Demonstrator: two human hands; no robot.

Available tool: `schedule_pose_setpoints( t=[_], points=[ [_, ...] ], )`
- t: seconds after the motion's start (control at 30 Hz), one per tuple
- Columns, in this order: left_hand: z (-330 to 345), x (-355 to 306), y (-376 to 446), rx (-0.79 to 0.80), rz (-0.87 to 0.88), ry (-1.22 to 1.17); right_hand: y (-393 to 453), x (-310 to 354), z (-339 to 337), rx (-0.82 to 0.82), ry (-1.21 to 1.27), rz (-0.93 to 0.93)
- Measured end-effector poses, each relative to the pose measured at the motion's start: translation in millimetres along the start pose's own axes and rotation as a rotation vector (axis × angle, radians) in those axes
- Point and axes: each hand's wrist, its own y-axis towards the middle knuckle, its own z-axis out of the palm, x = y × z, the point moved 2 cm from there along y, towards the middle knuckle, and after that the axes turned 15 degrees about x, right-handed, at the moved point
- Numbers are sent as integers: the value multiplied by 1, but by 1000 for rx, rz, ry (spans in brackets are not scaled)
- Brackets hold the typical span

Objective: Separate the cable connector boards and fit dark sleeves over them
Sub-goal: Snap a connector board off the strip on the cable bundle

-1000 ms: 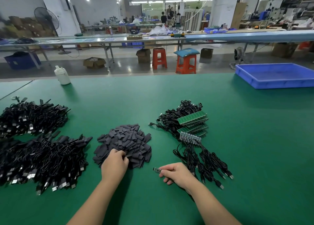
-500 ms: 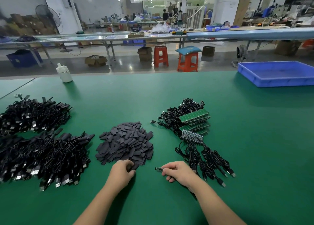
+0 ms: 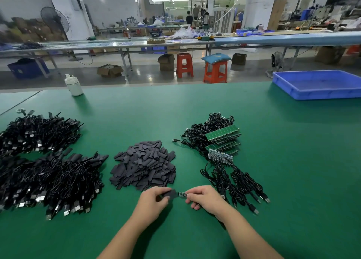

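Aligning sleeve [image 3: 169, 194] mouth to board [image 3: 182, 194]: left hand [image 3: 152, 202] pinches sleeve, right hand [image 3: 203, 198] pinches board, sleeve pile [image 3: 144, 165] at 12 o'clock for quick resupply

A green mat [image 3: 273, 180] is covering the table. At its centre a heap of dark grey sleeves [image 3: 143, 166] is showing, with glossy black cables [image 3: 48, 176] at nine o'clock. At one o'clock, green boards [image 3: 222, 134] are lying on black leads [image 3: 234, 182]. A blue tray [image 3: 316, 96] is sitting at two o'clock, a white bottle [image 3: 73, 85] at eleven, and orange-red stools [image 3: 214, 71] at twelve.
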Motion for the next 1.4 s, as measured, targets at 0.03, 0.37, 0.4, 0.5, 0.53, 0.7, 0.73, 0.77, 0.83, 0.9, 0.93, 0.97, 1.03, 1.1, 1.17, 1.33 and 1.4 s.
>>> schedule_pose_setpoints(
  t=[0.03,0.37,0.4,0.5,0.53,0.7,0.73,0.77,0.83,0.9,0.93,0.97,1.03,1.1,1.17,1.33,1.4],
  points=[
    [3,-4,0,-4,24,7,0,0,0,3,-4,2],
    [7,-4,0,-72,121,-2,-2,3,-4,37,24,2],
    [7,-5,-1,-72,127,-4,-2,4,-4,41,26,2],
    [7,-5,-1,-75,155,-17,-2,4,-6,50,48,5],
    [8,-6,-1,-79,159,-27,-2,4,-6,53,51,6],
    [10,-6,0,-63,134,-74,-1,3,-6,68,54,8],
    [11,-6,0,-60,130,-76,-1,3,-7,69,54,8],
    [11,-6,0,-58,126,-77,-2,3,-7,71,52,8],
    [11,-7,0,-53,129,-50,-2,2,-7,75,43,11],
    [10,-8,2,-41,146,22,-1,2,-6,80,33,19],
    [10,-9,3,-32,157,69,-1,2,-6,82,31,22],
    [10,-10,4,-25,170,119,-1,3,-6,85,29,22],
    [8,-11,5,-16,193,204,-3,4,-6,90,33,23],
    [6,-13,7,-20,222,264,-3,4,-6,88,40,21],
    [5,-15,7,-21,250,300,-3,5,-5,79,40,23],
    [5,-17,6,12,274,346,-5,6,-5,73,41,24],
    [5,-17,6,9,286,356,-5,6,-5,72,40,22]
  ],
)
